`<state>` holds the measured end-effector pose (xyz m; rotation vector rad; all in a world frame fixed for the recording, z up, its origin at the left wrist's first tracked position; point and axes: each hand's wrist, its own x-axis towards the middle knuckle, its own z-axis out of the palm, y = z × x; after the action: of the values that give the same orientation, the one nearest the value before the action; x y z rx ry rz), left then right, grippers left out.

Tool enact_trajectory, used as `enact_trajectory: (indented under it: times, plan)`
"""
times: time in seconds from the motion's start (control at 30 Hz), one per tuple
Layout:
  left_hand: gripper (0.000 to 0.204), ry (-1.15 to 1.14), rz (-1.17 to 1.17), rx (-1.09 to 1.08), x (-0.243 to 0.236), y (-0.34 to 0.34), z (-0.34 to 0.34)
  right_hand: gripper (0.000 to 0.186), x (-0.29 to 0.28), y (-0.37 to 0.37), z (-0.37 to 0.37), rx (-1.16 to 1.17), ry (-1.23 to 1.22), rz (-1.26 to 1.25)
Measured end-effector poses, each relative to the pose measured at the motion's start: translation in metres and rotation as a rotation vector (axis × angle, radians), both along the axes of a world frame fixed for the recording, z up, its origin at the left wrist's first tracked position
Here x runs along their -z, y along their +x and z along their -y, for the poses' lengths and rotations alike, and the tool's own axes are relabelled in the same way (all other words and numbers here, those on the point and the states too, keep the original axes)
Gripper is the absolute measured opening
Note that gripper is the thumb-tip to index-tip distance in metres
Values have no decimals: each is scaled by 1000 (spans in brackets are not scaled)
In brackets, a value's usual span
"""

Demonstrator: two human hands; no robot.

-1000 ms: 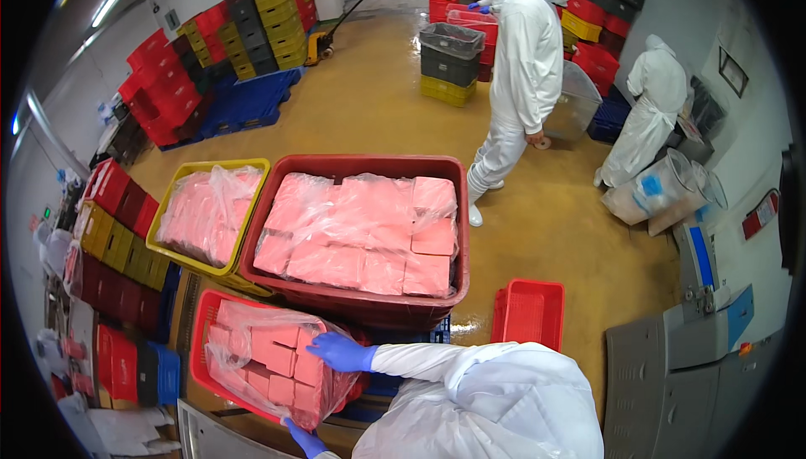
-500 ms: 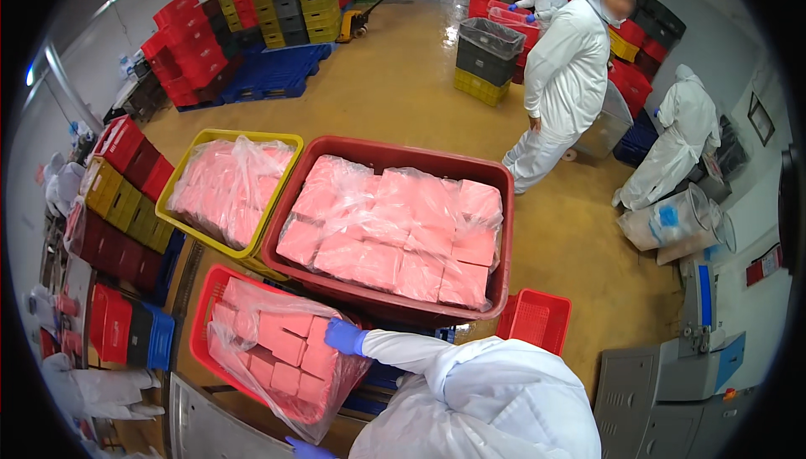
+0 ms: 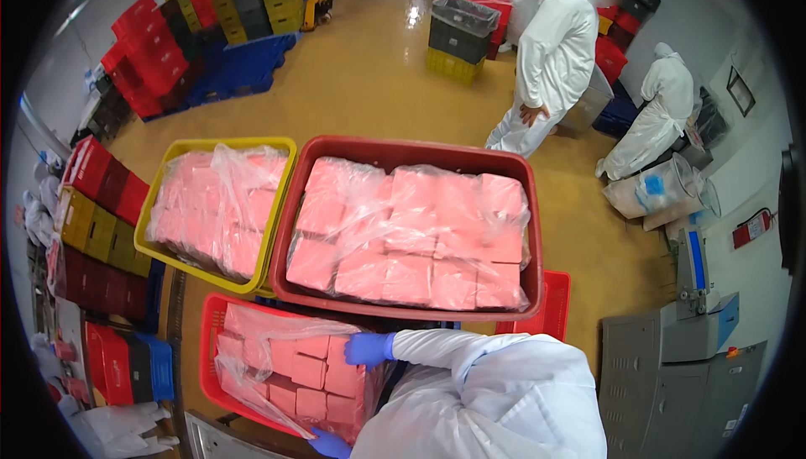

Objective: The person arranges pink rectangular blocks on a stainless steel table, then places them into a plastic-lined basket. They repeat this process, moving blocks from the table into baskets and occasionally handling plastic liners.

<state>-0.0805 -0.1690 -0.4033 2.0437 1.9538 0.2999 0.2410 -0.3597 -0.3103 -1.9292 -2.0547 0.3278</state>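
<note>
Pink rectangular blocks (image 3: pixel 310 370) lie packed inside a clear plastic bag (image 3: pixel 277 325) in a red crate (image 3: pixel 210 356) at the lower left. My right hand (image 3: pixel 369 348), in a blue glove, is closed on the bag at the crate's right side, beside the blocks. At the crate's near edge, my left hand (image 3: pixel 330 444), also blue-gloved, holds the bag's edge; its fingers are partly hidden. Beyond stands a large dark red tub (image 3: pixel 411 314) with pink blocks under clear plastic. Left of it, a yellow crate (image 3: pixel 291 157) holds more of these blocks under plastic.
A red crate (image 3: pixel 550 299) sits partly under the tub's right side. Grey machinery (image 3: pixel 630 375) stands at right. Stacked crates (image 3: pixel 101 228) line the left. A person in white (image 3: pixel 554 47) stands beyond the tub; others work farther back. A yellow pallet jack (image 3: pixel 317 12) is at the back.
My view has shifted, bringing the tub closer to the middle. My left hand has moved up and right along the bag's near edge. The standing person's hand has moved to the thigh.
</note>
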Motion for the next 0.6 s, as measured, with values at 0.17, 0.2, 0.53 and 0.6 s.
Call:
enact_trajectory:
  times: [0.17, 0.2, 0.53, 0.6]
  plan:
    - [54, -70, -66, -26, 7, -11, -26, 23, 17, -11, -1, 38, 79, 14]
    - [54, -58, -59, -5, 7, -9, -28, 22, 19, -13, -2, 37, 84, 9]
    - [53, 9, -11, 170, -12, 19, -48, 9, 29, -60, -19, 76, 141, -41]
    - [52, 19, -4, 200, -16, 21, -56, 9, 27, -70, -26, 56, 57, -72]
